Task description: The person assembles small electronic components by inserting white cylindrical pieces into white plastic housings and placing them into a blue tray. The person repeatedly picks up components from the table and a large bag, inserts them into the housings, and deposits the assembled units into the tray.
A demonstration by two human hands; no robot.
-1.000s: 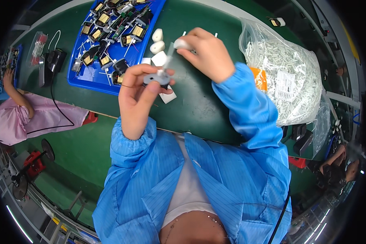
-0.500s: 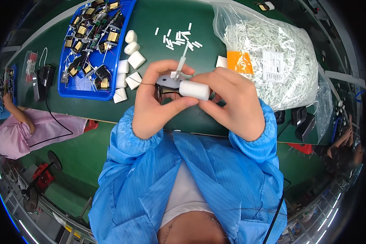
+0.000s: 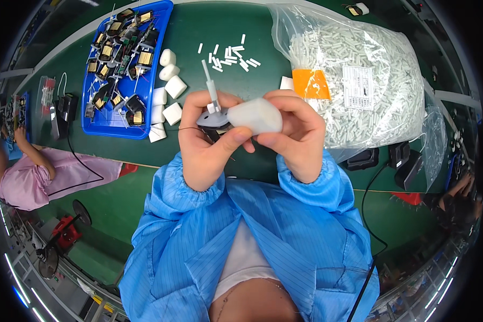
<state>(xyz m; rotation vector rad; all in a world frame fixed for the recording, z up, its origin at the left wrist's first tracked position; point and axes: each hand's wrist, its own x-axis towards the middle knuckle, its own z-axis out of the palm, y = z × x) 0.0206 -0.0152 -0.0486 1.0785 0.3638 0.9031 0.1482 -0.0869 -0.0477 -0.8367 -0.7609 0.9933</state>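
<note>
In front of my chest, my left hand (image 3: 212,131) is closed on a small grey-and-black electronic assembly (image 3: 212,120). A white shaft (image 3: 210,86) with a translucent sleeve stands up from its grey plate, and thin wires hang below. My right hand (image 3: 299,129) grips a white rounded plastic housing (image 3: 256,116) between thumb and fingers. One end of the housing meets the assembly's right side; whether the two are joined is hidden. My left thumb presses the housing's lower left edge.
A blue tray (image 3: 89,127) of similar assemblies lies left, with several white housings (image 3: 175,86) beside it. Short white tubes (image 3: 231,53) are scattered on the green table (image 3: 209,27). A big clear bag (image 3: 367,86) of tubes lies right. A person in pink (image 3: 48,177) sits at left.
Both hands have turned the parts. The shaft now leans left rather than right, and the housing shows a broad, rounded end. My right hand has moved a little left.
</note>
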